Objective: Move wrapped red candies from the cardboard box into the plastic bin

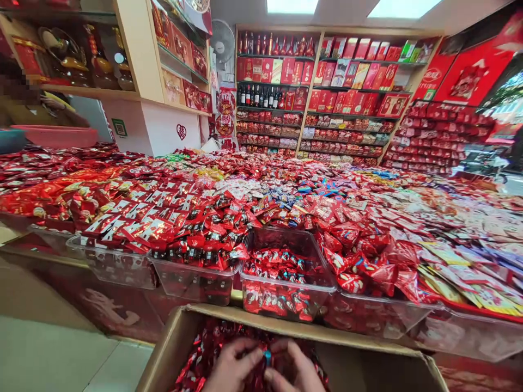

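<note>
Both my hands are down inside a brown cardboard box (196, 326) at the bottom edge of the view, among several red foil-wrapped candies (200, 354). My left hand (231, 367) and my right hand (296, 370) curl inward with fingertips meeting over the candies. A small blue-tipped wrapper (267, 356) shows between the fingertips. Just beyond the box stands a clear plastic bin (286, 283), partly filled with red candies.
A wide display table holds clear bins (114, 264) heaped with red, gold and purple sweets (368, 239). Shelves with red gift boxes and bottles (310, 81) line the back wall. A person sits at the far left (24, 103). Pale floor tiles (61, 354) lie at lower left.
</note>
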Demonstrator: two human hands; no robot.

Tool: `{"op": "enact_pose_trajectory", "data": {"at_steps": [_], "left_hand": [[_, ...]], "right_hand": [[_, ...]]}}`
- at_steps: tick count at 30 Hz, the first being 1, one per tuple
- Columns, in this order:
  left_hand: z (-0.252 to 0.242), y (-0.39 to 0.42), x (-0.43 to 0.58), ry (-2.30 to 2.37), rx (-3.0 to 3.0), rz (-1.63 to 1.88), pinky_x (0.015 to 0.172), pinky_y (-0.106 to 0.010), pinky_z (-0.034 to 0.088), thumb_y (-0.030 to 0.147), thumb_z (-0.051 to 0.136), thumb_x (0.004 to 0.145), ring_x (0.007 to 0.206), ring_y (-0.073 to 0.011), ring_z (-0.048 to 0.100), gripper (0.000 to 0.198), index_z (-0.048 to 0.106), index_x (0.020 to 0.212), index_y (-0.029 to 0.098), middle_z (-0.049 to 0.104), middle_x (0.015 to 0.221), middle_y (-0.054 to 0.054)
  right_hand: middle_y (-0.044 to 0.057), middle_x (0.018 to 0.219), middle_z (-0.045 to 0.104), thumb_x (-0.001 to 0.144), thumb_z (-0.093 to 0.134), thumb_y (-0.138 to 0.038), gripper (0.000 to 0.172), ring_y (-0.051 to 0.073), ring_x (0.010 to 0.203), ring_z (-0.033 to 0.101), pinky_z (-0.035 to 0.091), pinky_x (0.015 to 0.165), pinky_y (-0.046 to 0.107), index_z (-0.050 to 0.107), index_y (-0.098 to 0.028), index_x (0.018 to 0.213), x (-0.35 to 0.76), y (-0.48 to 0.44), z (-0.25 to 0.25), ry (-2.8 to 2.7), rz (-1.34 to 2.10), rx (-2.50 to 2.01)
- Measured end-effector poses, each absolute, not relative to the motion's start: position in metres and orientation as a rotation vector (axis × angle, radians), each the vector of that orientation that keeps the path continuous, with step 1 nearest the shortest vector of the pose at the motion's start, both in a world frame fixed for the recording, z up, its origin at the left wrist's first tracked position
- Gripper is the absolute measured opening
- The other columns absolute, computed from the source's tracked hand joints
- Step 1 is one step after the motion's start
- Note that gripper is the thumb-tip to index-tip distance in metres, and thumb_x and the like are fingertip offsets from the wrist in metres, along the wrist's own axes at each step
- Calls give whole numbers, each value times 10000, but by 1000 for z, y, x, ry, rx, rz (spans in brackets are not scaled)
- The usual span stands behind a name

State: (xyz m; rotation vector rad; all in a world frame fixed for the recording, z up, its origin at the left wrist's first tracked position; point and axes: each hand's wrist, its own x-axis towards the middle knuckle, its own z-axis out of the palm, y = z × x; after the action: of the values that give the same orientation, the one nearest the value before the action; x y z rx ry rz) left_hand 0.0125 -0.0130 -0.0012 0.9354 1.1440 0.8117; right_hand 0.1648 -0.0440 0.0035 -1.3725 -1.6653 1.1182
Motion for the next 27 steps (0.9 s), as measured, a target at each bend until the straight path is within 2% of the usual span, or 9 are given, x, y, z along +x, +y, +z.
{"op": "enact_pose_trajectory", "data": {"at_steps": [2, 4, 7, 11, 14, 16, 21, 24, 27], "left_hand": [[3, -19, 18, 1111, 838, 825, 340, -156, 198, 397, 632, 570, 349, -32, 348, 279, 582, 700, 156, 445, 403, 91], [8, -23, 21, 1083, 766, 848, 318, -140, 127, 402, 614, 590, 366, -23, 360, 324, 561, 823, 183, 488, 514, 74], [14, -26, 22, 1033, 723, 830, 319, -124, 130, 390, 594, 620, 422, -19, 414, 353, 522, 926, 230, 528, 701, 44], [15, -26, 20, 1009, 789, 833, 343, -118, 165, 333, 590, 645, 471, -24, 419, 300, 545, 913, 207, 526, 688, 37], [14, -24, 19, 1050, 793, 866, 361, -118, 201, 316, 608, 632, 480, -31, 417, 259, 556, 847, 180, 527, 642, 44], [14, -24, 18, 1039, 781, 848, 365, -117, 209, 311, 615, 627, 470, -24, 412, 256, 548, 838, 182, 537, 661, 46], [20, -25, 14, 961, 786, 761, 326, -128, 158, 393, 566, 653, 417, -24, 399, 369, 505, 972, 218, 508, 610, 55], [22, -26, 12, 945, 836, 687, 324, -131, 142, 408, 537, 673, 413, -33, 420, 377, 492, 998, 223, 531, 604, 39], [21, -26, 14, 1000, 879, 649, 325, -127, 138, 390, 555, 661, 398, -25, 413, 294, 528, 886, 202, 548, 598, 37]], "right_hand": [[29, 757, 601, 736, 478, -316, 163, 148, 702, 550, 420, 624, 231, 525, -192, 830, 167, -44, 8, -1657, 1032, -1357], [34, 766, 594, 743, 466, -251, 95, 136, 713, 535, 409, 648, 231, 528, -186, 776, 169, -45, 11, -1695, 894, -1326], [46, 837, 574, 724, 432, -122, 104, 145, 802, 511, 396, 702, 252, 508, -193, 725, 170, -46, 10, -1809, 722, -1224], [75, 935, 535, 731, 374, -91, 163, 163, 889, 475, 376, 761, 289, 498, -190, 768, 170, -50, 8, -1791, 734, -1190], [76, 916, 537, 766, 393, -173, 109, 149, 817, 497, 396, 717, 270, 474, -184, 837, 168, -52, 6, -1550, 995, -1248], [65, 869, 544, 738, 477, -238, 154, 138, 742, 506, 409, 663, 251, 466, -177, 878, 165, -52, 4, -1422, 1178, -1229], [-40, 540, 481, 629, 608, -288, 215, 78, 479, 447, 359, 469, 196, 494, -159, 757, 155, -51, 7, -943, 1611, -1149], [-38, 562, 489, 661, 570, -275, 179, 28, 419, 404, 310, 412, 151, 509, -128, 743, 157, -51, 11, -457, 2033, -984], [-14, 625, 512, 711, 512, -289, 204, 2, 420, 402, 309, 417, 129, 527, -93, 762, 163, -52, 12, -191, 2237, -868]]}}
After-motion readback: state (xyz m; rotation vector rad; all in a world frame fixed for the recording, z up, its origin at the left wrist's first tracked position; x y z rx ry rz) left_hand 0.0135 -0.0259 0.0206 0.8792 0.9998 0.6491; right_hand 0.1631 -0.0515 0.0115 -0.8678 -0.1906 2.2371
